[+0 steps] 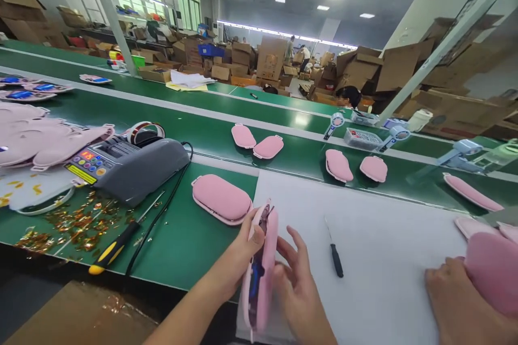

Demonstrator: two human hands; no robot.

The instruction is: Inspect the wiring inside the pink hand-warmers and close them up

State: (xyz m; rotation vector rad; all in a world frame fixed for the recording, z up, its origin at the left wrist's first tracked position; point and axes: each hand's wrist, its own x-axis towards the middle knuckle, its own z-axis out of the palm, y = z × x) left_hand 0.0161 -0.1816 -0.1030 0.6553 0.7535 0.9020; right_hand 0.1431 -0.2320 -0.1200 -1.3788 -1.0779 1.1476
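My left hand (pixel 243 250) grips a pink oval casing (pixel 266 280), thumb over its upper edge. The casing stands on edge, its two halves slightly apart, with blue and dark parts showing in the gap. On its right side is my right hand (pixel 297 280), fingers apart, with the thumb side against the pink shell. Just behind the left hand, another pink casing (pixel 222 199) lies flat on the green surface. A small black-handled screwdriver (pixel 335 260) rests on the white sheet (pixel 372 248) to the right.
At the right edge, a co-worker's hand (pixel 457 291) holds a pink shell (pixel 491 272). Left stand a grey tape dispenser (pixel 141 167), a yellow-black screwdriver (pixel 115 248), amber tape scraps (pixel 81 221) and stacked pink pieces (pixel 52 137). Several pink casings (pixel 268 147) and blue handheld devices (pixel 334 124) lie beyond.
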